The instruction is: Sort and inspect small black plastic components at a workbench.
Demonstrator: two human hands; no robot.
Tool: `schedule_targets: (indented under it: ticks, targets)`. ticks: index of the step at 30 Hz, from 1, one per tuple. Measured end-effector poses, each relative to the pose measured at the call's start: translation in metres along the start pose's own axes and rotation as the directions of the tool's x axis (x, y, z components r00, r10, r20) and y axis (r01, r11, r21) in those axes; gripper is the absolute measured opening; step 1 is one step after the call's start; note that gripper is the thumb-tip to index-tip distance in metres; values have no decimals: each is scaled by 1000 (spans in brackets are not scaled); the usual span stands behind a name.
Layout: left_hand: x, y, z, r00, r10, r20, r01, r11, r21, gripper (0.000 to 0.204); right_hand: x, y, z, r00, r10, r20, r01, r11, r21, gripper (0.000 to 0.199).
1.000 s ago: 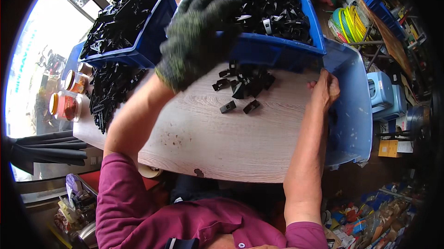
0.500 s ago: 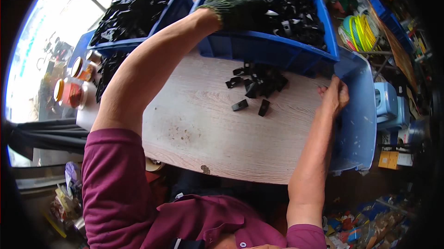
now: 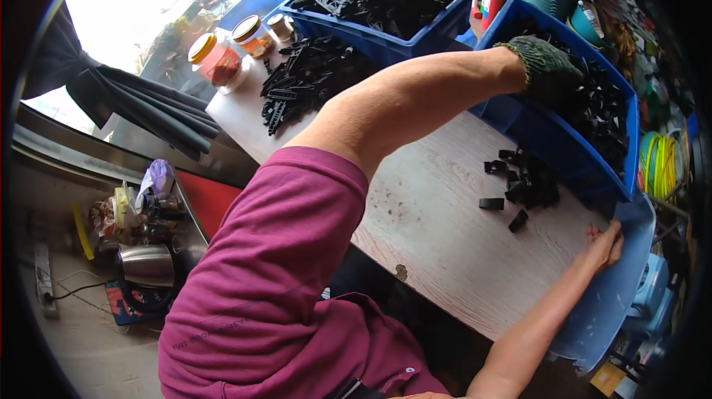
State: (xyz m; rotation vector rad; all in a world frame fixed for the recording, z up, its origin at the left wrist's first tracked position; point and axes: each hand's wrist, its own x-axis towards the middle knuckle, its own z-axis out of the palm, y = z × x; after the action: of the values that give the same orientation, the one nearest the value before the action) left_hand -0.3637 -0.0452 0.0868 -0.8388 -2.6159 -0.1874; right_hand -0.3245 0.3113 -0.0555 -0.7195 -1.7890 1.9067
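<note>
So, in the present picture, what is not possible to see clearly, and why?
Head view: gloved left hand; its fingertips and anything held are lost among the black parts.
Head view: right hand; the hand itself hides whether it holds something.
Head view: right arm; upper part cut by lower edge.
Head view: part of the table, behind the left arm.

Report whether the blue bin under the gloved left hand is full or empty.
Nearly full: black parts spread across the blue bin, close to its rim, around the gloved left hand.
</note>
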Motion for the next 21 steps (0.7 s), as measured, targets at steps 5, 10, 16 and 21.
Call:
schedule_targets:
  ticks: [5, 10, 16, 21]
  targets:
    - [8, 14, -18, 933, -165, 321, 168, 986, 18, 41, 1, -3, 0, 999, -18, -35, 18, 1000, 5, 34]
    - [5, 7, -11, 908, -282, 310, 313, 948, -52, 40, 0, -1, 2, 999, -33, -10, 33, 999, 15, 40]
    - [10, 12, -14, 916, -288, 281, 306, 952, -25, 42, 1, -6, -3, 997, -53, -56, 52, 998, -23, 39]
    - [6, -3, -5, 930, -266, 254, 277, 961, -10, 42, -18, -16, 9, 998, -44, -37, 43, 999, -32, 37]
